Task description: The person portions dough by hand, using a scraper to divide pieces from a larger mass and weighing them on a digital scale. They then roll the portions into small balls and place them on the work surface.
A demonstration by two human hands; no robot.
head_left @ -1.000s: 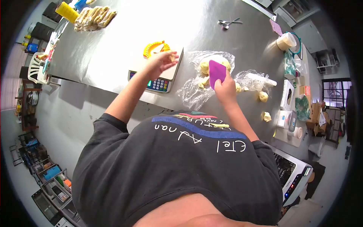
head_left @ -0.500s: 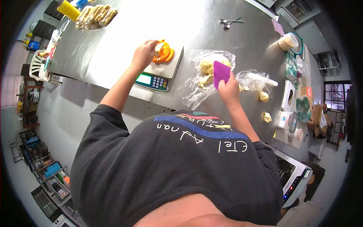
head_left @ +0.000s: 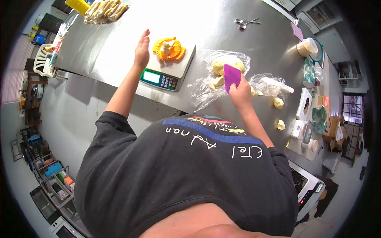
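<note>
My left hand (head_left: 142, 51) is raised just left of the kitchen scale (head_left: 183, 67), its fingers stretched out and holding nothing. On the scale's plate sits an orange ridged plastic dough press (head_left: 159, 48), with pale dough pieces (head_left: 168, 47) on it. My right hand (head_left: 241, 93) grips a purple dough scraper (head_left: 231, 77), held upright in front of a large lump of yellowish dough (head_left: 220, 65). That dough rests on crumpled plastic wrap (head_left: 203, 93), and the scraper hides part of it. Smaller cut pieces (head_left: 216, 81) lie beside the lump.
To the right are more plastic wrap (head_left: 264, 83), a dough ball (head_left: 278, 103) and another dough piece (head_left: 281, 125). Spoons (head_left: 247, 23) lie farther back on the steel table (head_left: 222, 27). Bagged yellowish food (head_left: 106, 12) is at the far left, and a tub (head_left: 306, 47) stands right.
My left hand has let go of the dough on the orange press and drawn back to the left, fingers straightened. My right hand still holds the scraper in nearly the same place.
</note>
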